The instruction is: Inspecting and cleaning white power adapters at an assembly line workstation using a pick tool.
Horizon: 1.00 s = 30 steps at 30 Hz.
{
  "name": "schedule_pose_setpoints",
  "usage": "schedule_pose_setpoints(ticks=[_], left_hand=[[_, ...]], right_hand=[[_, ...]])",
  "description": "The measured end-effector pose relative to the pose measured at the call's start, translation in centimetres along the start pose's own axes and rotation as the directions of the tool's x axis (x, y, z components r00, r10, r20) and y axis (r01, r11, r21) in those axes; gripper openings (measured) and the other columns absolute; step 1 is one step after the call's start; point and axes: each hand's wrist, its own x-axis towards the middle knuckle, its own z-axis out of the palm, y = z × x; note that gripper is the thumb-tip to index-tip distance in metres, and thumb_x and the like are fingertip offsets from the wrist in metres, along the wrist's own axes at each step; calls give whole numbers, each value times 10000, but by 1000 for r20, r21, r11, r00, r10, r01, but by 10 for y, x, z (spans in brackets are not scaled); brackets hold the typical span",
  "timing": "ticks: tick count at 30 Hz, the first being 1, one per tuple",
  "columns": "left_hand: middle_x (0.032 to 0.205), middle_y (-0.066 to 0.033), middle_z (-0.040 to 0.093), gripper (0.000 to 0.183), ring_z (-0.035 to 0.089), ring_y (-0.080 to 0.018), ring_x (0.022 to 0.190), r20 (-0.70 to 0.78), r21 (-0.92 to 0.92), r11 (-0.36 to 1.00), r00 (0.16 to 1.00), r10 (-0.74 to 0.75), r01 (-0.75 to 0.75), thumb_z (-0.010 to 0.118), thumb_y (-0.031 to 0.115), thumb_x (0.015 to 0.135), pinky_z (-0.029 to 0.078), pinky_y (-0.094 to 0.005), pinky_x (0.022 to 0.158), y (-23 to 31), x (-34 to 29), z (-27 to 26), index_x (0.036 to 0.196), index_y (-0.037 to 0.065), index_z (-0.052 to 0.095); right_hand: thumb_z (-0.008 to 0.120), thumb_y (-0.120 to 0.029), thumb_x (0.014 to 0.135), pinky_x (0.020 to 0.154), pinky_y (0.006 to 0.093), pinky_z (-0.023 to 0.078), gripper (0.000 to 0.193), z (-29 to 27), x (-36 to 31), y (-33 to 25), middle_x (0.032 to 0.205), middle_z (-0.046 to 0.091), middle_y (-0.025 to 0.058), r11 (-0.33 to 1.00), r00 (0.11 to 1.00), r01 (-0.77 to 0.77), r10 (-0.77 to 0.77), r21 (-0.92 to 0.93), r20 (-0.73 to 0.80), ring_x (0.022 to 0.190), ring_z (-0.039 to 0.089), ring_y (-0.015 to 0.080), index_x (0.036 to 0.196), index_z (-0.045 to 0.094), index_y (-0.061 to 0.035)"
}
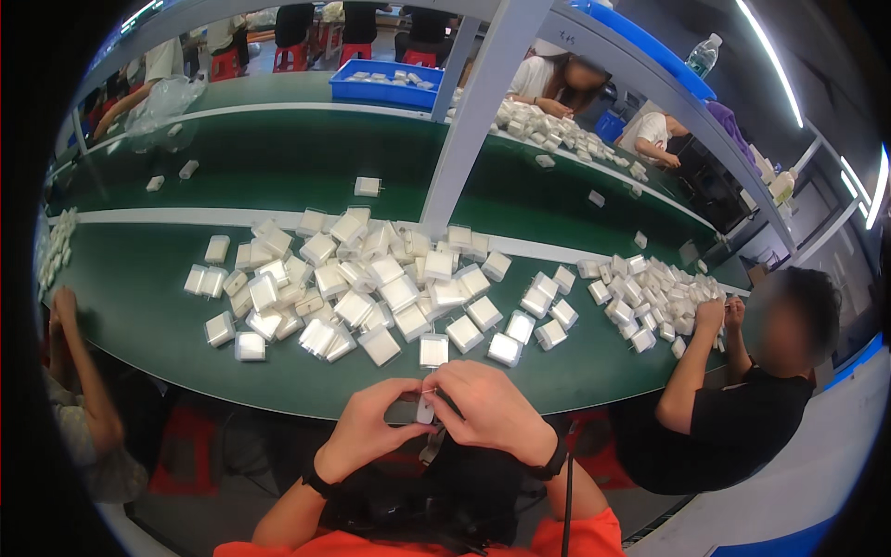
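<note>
Got one white block point(425, 411) up at the fingertips, and both hands are on it. My left hand point(373, 418) comes in from its left side, thumb tip against the lower part, fingers curled around toward the far end. My right hand point(487, 408) is on the other side, fingers and thumb bunched over the upper part. So neither is free: both are closed in a pinch on the same block. Exactly how hard each one's squeezing, I can't tell from here, since the right fingers cover the far end.

The bit that matters imo is the angle. The block's long axis runs roughly away from the body, narrow side showing, so it lies across the line between the hands instead of along it. Near end pokes out between the two thumbs; far end is tucked under the fingers. Neither hand is clearly nearer, though the right covers more of it.

Next closest thing is a loose block point(433, 351) on the worktop point(153, 316), straight ahead of where the fingertips meet, just past them and not touching as far as I can see. The main pile point(371, 283) spreads out beyond that, mostly ahead and off to the left hand's side.
</note>
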Motion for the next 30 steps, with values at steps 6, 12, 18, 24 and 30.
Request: schedule_pose_setpoints(ticks=[6, 12, 18, 24, 30], left_hand=[[1140, -136, 806, 612, 796, -274, 1031, -18, 16, 1000, 1000, 23, -23, 1035, 193, 749, 612, -361, 937, -2, 0, 0, 1261, 18, 747], [1190, -165, 789, 590, 791, -322, 1065, 22, -1, 1000, 999, 31, -31, 1003, 185, 793, 623, -384, 936, 2, 1, -5, 1286, 10, 730], [1201, -152, 787, 585, 790, -302, 1069, 40, -22, 999, 998, 49, -48, 991, 168, 799, 617, -381, 941, 5, 4, -7, 1297, 10, 729], [1197, -136, 782, 574, 782, -290, 1080, 56, -61, 998, 998, -2, 5, 979, 156, 802, 609, -377, 947, 0, 4, -5, 1301, 21, 728], [1199, -148, 780, 576, 783, -295, 1077, 62, -58, 998, 998, 2, 2, 972, 143, 807, 610, -383, 952, -4, 1, -5, 1304, 5, 715]], right_hand=[[710, -54, 959, 803, 475, 559, 135, -3, 0, 5, 974, 698, 154, 996, 994, 84, -82, -27, 67, 920, 699, 380, 1086, 679, -18], [678, -46, 962, 795, 494, 540, 135, -9, 5, 12, 961, 678, 166, 990, 979, 128, -117, -57, 165, 901, 679, 403, 1093, 658, -20], [648, -54, 975, 793, 521, 511, 104, -10, 15, 16, 943, 660, 188, 997, 979, 74, -69, -20, 191, 900, 653, 435, 1073, 634, -22], [749, -84, 954, 756, 466, 545, 126, -18, 16, 18, 939, 719, 143, 994, 993, 13, -25, 106, 114, 866, 694, 387, 1056, 688, -41], [771, -94, 956, 775, 457, 572, 123, -19, 15, 18, 952, 736, 132, 979, 977, -32, -12, 200, 215, 891, 720, 372, 1062, 731, -47]])
